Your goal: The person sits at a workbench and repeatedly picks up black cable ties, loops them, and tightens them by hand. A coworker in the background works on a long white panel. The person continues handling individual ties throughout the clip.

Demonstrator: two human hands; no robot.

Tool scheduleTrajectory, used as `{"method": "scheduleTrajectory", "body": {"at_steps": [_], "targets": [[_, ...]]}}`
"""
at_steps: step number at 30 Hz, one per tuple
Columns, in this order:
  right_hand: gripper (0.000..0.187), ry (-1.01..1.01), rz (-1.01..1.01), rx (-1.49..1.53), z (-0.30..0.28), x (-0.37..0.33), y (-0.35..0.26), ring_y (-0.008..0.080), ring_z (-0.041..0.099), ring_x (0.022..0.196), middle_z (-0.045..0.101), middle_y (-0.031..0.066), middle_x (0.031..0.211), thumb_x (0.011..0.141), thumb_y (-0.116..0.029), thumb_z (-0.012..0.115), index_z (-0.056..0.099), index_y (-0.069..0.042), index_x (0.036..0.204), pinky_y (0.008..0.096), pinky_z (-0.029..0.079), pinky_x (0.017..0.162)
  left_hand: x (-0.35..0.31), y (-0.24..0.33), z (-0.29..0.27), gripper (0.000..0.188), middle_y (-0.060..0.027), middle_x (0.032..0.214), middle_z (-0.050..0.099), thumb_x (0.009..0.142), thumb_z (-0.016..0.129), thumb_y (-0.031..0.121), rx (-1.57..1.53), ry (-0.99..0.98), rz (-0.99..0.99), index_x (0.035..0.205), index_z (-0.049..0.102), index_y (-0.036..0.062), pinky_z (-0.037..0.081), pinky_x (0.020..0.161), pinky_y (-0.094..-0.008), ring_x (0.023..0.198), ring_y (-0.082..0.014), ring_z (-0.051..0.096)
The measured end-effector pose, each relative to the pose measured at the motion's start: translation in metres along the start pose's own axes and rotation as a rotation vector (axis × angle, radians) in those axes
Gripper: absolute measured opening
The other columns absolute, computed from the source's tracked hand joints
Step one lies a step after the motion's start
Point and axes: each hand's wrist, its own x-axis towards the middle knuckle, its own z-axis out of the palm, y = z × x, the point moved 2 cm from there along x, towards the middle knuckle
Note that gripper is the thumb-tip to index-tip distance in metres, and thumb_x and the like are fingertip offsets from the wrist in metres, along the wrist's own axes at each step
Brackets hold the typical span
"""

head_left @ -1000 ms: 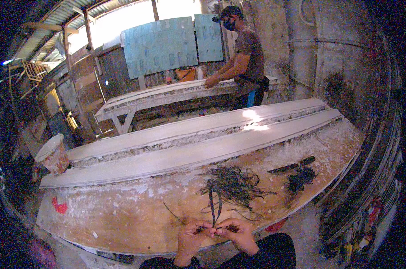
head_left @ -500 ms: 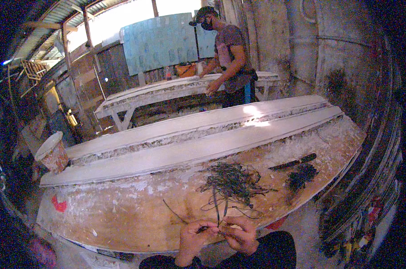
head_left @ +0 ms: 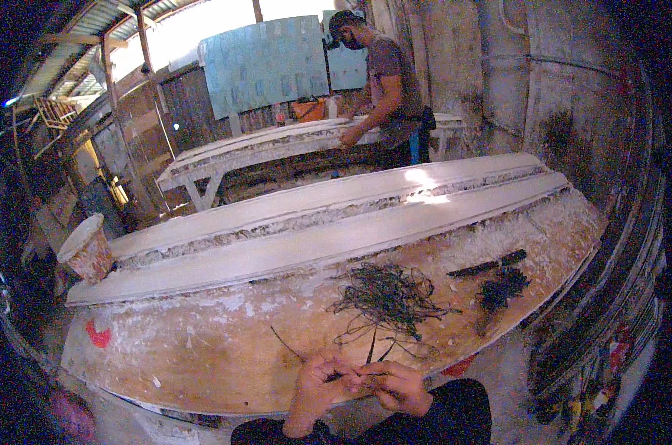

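Strip [head_left: 371, 348] ends stick up less now, leaning toward one o'clock. Left hand [head_left: 321, 383] and right hand [head_left: 400, 387] pinch it at the board's [head_left: 202, 371] five-o'clock edge. Probably light, bendy, tough; I'd grip low, fingertips close together.

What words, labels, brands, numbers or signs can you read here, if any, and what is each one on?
None can be read.
Blue panels: rows of darker marks, too blurred to tell whether they are writing.
Bucket: stained, no legible label.
Red patch on the wooden board: no lettering visible.
Knife: too small to show any marking.
Dark strips at the left hand and right hand: no lettering visible.
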Motion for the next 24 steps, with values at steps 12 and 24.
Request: {"method": "scheduleTrajectory", "body": {"at_steps": [12,24], "targets": [[0.026,0.070,0.094,0.036,0.001,-0.006,0.001,0.0285,0.059,0.083,0.060,0.0144,0.093,0.067,0.002,0.056,0.059,-0.002,0.092,0.0330,0.048,0.070,-0.003,0.010,0.010,0.033,-0.0070,0.083,0.060,0.072,0.063,-0.002,0.075,-0.036,0.275,0.100,0.047,0.0039,0.048,0.070,-0.0270,0.080,-0.0149,0.057],[0.009,0.115,0.790,0.963,0.007,-0.011,0.015,0.0110,0.053,0.066,0.057,0.0045,0.078,0.077,-0.009,0.060,0.057,-0.002,0.082,0.0226,0.042,0.059,-0.010,0.026,0.015,0.031,-0.0037,0.086,0.060,0.062,0.063,-0.001,0.772,-0.057,0.837,0.091,0.060,0.0111,0.047,0.067,-0.0333,0.075,-0.0231,0.058]]}}
